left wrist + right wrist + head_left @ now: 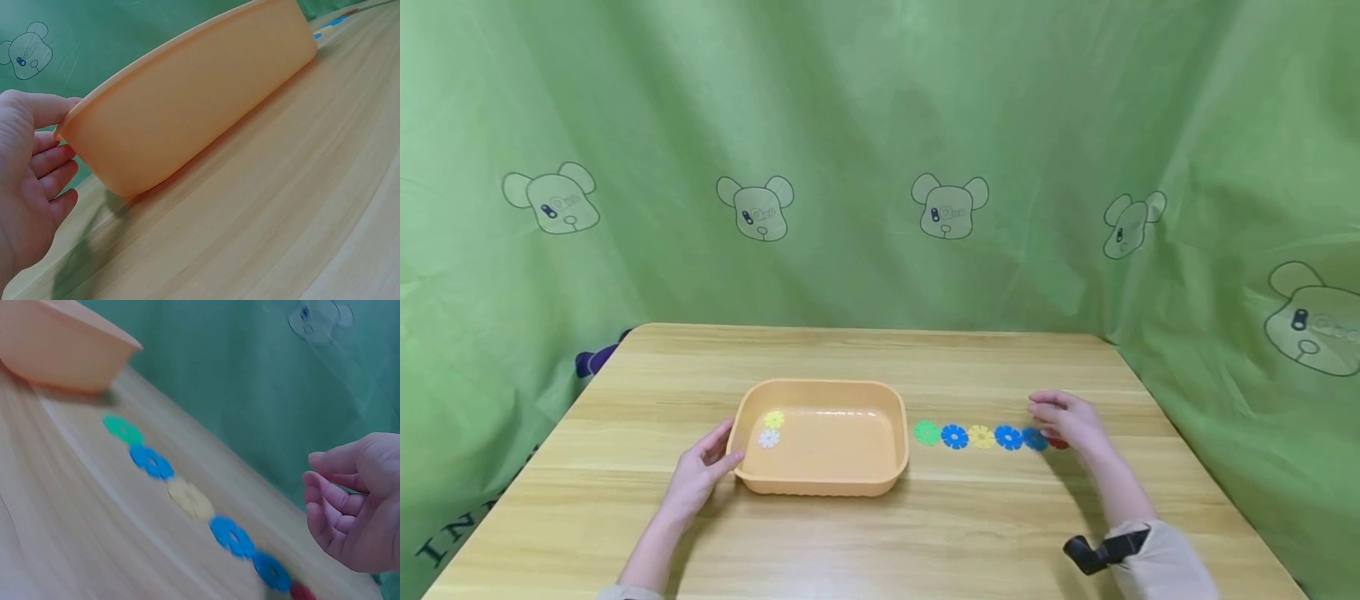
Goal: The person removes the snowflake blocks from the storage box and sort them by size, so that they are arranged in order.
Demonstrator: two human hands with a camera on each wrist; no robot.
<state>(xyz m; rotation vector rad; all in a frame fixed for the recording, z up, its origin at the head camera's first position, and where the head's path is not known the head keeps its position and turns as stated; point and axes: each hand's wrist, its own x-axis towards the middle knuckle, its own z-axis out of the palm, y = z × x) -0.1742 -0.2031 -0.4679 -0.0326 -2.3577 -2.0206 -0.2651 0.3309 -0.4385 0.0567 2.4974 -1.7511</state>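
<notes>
My left hand (695,473) holds the left end of an orange plastic basin (820,487), its thumb over the rim and its fingers outside the wall. Inside the basin lie a yellow snowflake disc (774,419) and a white one (769,438). To the right of the basin runs a row of snowflake discs: green (927,432), blue (955,437), yellow (981,437), two more blue ones and a red disc (302,591). Above the row's right end hovers my right hand (1071,422), fingers loosely bent and nothing visible between them. In the head view it partly hides the red disc.
Everything stands on a wood-grain table (850,550). A green curtain (850,275) printed with bear heads hangs behind and at both sides. Something dark purple (597,360) shows beyond the table's left edge. A black strap (1105,552) is on the right sleeve.
</notes>
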